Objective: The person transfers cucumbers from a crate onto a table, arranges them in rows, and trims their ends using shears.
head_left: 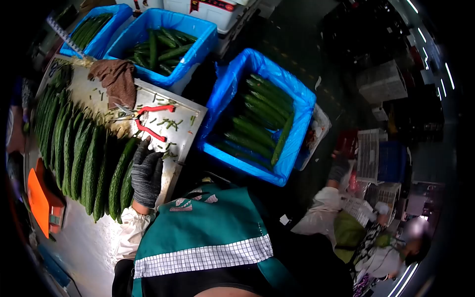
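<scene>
Several long green cucumbers [74, 153] lie side by side on a metal table [94, 245]. My left hand [147, 175], in a grey glove, rests at the near end of this row against the last cucumber [127, 190]. Its fingers are stretched out. Just beyond the fingertips lie red-handled scissors [146, 123] with their blades apart, among small green cut pieces [170, 123]. Out to the right, away from the table, is my right hand [339, 167] in a dark glove. It is small and blurred, so its fingers cannot be made out.
Beside the table stands a blue-lined crate [306, 106] of cucumbers. Two more blue-lined crates, one near [210, 37] and one farther [121, 15], stand behind. A brown cloth [116, 81] and an orange board [38, 200] lie on the table. Another person [381, 255] is at right.
</scene>
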A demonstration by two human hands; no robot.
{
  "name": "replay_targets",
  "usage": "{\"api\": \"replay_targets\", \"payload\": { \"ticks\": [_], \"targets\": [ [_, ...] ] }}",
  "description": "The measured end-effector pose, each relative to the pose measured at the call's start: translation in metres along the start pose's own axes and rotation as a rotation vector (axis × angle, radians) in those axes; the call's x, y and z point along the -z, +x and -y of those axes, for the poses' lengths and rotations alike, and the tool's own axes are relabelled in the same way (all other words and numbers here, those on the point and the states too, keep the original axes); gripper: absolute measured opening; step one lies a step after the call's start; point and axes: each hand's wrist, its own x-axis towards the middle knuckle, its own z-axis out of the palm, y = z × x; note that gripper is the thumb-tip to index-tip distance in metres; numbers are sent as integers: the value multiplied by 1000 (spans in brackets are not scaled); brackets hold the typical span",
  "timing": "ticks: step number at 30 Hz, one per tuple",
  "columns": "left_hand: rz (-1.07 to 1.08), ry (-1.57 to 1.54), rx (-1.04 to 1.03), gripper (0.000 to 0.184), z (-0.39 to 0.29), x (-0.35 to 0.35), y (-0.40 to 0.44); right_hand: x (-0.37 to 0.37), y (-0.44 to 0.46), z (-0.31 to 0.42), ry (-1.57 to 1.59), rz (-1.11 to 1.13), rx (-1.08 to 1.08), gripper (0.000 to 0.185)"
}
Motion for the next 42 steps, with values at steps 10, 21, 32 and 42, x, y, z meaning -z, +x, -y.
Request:
{"api": "replay_targets", "payload": {
  "ticks": [10,21,32,42],
  "targets": [
    [140,286,-99,15,-29,-18,16,-126,-42,169,-351,477,77,30],
    [152,224,69,17,-27,-20,-1,-179,-3,159,-1333,1201,892,39],
    [284,372,-66,20,-37,-40,18,-114,16,215,-1127,1156,1151,30],
    [452,-7,7,26,-57,-79,53,-26,28,268,-356,1183,857,42]
  ]
}}
